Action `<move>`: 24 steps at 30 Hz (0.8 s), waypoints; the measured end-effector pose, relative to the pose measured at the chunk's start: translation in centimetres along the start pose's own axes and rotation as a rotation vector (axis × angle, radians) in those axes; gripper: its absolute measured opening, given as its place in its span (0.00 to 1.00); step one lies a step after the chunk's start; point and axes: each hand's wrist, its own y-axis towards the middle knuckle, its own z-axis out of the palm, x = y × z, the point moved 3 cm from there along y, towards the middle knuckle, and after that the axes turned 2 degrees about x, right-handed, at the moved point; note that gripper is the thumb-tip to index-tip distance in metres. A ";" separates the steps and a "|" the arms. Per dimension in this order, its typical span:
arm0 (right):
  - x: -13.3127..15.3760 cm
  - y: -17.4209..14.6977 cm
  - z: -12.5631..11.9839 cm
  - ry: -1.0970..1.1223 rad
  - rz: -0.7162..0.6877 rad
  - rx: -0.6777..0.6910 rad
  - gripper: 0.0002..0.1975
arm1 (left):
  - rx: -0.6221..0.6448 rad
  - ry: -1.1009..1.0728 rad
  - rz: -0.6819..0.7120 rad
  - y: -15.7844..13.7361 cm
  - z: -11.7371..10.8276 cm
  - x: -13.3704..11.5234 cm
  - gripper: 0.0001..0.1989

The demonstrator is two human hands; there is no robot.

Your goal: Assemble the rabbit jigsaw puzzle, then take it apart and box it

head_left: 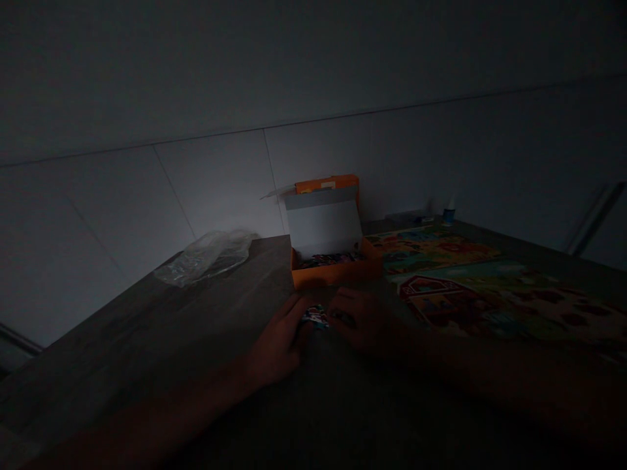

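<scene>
In the dim head view, a small cluster of colourful puzzle pieces [316, 316] lies on the grey table between my hands. My left hand [281, 336] closes on the left edge of the cluster with its fingertips. On the other side, my right hand [360, 320] has curled fingers at the cluster's right edge; a dark patterned bit shows between them. Just beyond my hands stands an orange box [337, 273], its white-lined lid raised. Many more loose pieces [328, 260] fill it. Darkness hides the exact finger contact.
A crumpled clear plastic bag [208, 256] lies at the left. To the right are picture puzzles, one with a red barn [435, 300] and another [435, 248] behind it. A second orange box [353, 184] and a small bottle [449, 214] stand near the white wall.
</scene>
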 end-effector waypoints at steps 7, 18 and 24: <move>-0.3 0.2 0.1 0.018 0.007 0.058 0.05 | 0.007 -0.014 0.013 -0.1 -0.1 0.0 0.15; 0.3 0.0 -0.3 -0.053 -0.042 0.064 0.14 | -0.034 -0.049 -0.005 -0.2 -0.4 0.1 0.15; 0.5 0.0 -0.4 -0.092 -0.022 0.151 0.13 | -0.075 -0.061 0.001 0.0 -0.5 0.2 0.16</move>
